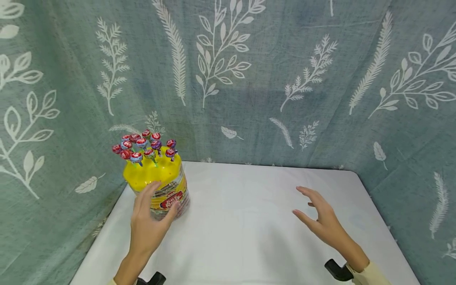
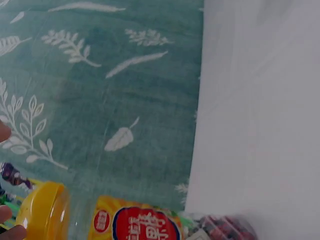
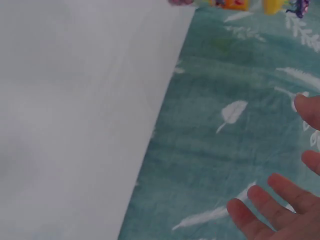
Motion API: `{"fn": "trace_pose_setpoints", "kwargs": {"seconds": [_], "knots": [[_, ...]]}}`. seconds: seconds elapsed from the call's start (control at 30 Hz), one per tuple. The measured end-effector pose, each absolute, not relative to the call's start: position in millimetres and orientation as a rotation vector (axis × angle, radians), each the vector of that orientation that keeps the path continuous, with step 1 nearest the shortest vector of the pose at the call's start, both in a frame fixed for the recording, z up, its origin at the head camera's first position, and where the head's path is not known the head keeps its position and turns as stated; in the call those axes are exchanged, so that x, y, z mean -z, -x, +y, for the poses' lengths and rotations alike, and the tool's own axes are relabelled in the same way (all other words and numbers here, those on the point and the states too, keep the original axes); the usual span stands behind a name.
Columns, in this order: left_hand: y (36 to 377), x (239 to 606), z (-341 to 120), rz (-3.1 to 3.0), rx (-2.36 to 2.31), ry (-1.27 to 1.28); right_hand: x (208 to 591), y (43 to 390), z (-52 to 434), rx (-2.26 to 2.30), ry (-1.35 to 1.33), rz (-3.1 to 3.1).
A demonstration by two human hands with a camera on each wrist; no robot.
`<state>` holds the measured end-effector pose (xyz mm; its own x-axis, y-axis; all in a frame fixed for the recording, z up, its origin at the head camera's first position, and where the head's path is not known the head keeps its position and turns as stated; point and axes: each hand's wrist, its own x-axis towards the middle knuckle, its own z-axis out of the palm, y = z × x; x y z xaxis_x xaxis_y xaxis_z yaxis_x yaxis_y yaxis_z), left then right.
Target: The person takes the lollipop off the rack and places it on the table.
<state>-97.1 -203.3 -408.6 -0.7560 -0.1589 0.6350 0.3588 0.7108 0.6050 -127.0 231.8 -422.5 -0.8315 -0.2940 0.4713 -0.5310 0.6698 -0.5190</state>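
A clear jar [image 1: 183,186] with a yellow lid [image 1: 156,171] and a yellow-red label stands at the back left of the white table. Several wrapped lollipops [image 1: 141,143] stick up out of the lid. My left hand [image 1: 147,223] is in front of the jar, thumb and fingers spread apart, holding nothing; whether it touches the jar I cannot tell. In the left wrist view, the lid [image 2: 47,212] and label [image 2: 142,225] show at the bottom edge. Over the right of the table my right hand [image 1: 325,221] hovers with fingers extended and nothing in it.
The white tabletop [image 1: 242,221] spreads under both hands. A green curtain [image 1: 263,79] with white leaf prints hangs behind it and along both sides. Black wrist straps [image 1: 338,270] show near the sleeves.
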Motion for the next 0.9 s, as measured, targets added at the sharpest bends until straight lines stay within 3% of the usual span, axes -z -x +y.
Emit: {"fn": "trace_pose_setpoints", "kwargs": {"seconds": [0.53,0.9], "knots": [[121,396,-260,-2.228,1.099,-0.142,366,134,162,-1.315,-0.817,-2.382],[154,403,-285,-2.37,1.315,-0.157,343,150,111,-1.517,-0.914,-2.319]]}}
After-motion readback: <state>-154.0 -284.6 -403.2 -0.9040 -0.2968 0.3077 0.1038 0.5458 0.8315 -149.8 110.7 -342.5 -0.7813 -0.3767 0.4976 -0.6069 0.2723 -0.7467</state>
